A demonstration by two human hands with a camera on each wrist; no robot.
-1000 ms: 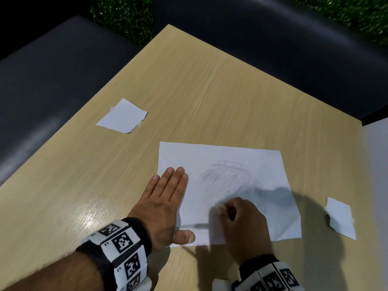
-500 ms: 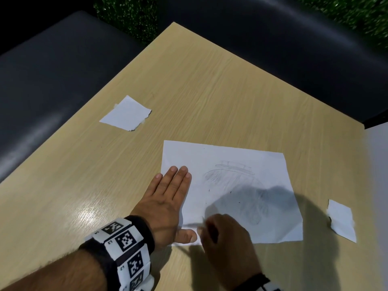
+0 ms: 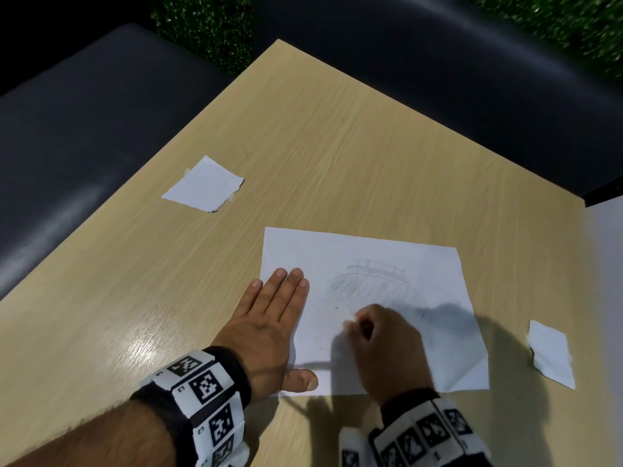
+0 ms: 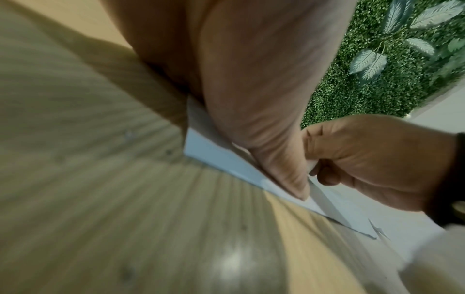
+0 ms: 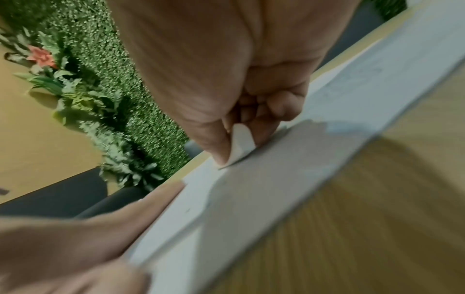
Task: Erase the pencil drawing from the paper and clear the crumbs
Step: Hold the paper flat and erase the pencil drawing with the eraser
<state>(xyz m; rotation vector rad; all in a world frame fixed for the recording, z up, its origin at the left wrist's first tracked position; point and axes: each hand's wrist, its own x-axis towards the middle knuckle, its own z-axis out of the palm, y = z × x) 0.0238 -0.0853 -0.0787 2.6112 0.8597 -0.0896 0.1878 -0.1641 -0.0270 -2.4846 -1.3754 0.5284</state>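
A white sheet of paper [image 3: 421, 264] with a faint pencil drawing [image 3: 371, 281] lies on the wooden table [image 3: 337, 146]. My left hand [image 3: 269, 318] lies flat with straight fingers on the sheet's left edge, thumb along its near edge. My right hand [image 3: 381, 345] is curled over the lower middle of the sheet and pinches a small white eraser [image 5: 240, 142] between thumb and fingers, its tip touching the paper [image 5: 251, 189]. In the left wrist view the right hand [image 4: 372, 159] sits just beyond my left thumb. A few dark specks lie on the sheet near the drawing.
A torn white paper scrap [image 3: 205, 185] lies on the table to the far left. Another scrap [image 3: 549, 353] lies to the right of the sheet. Dark padded seats [image 3: 84, 129] surround the table, with a green plant wall [image 3: 209, 25] behind.
My right hand with the eraser drew back toward the sheet's near edge, then moved forward again onto the lower part of the drawing. The left hand has stayed flat on the paper.
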